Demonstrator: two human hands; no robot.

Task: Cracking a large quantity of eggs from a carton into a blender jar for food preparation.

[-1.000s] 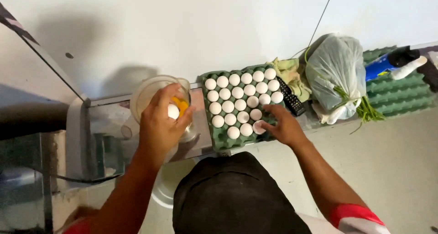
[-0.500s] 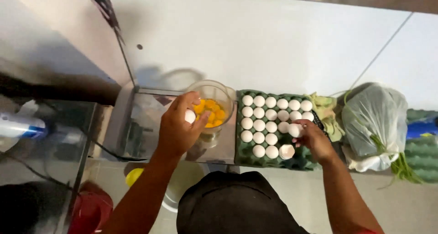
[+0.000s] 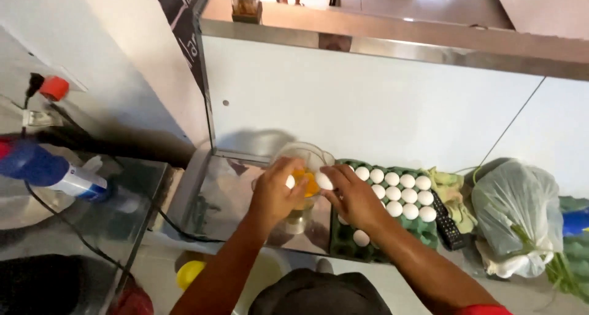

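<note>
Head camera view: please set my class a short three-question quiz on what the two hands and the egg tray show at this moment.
1. True or false: both hands are over the clear glass blender jar.
2. What does the right hand hold? A. a white egg B. a black remote control C. a spoon
3. Fill in: the white eggs sit in a green moulded ____ tray.

Key
1. True; the left hand holds a piece of white shell there too.
2. A, the white egg.
3. Egg; the black remote control lies just to its right.
</note>
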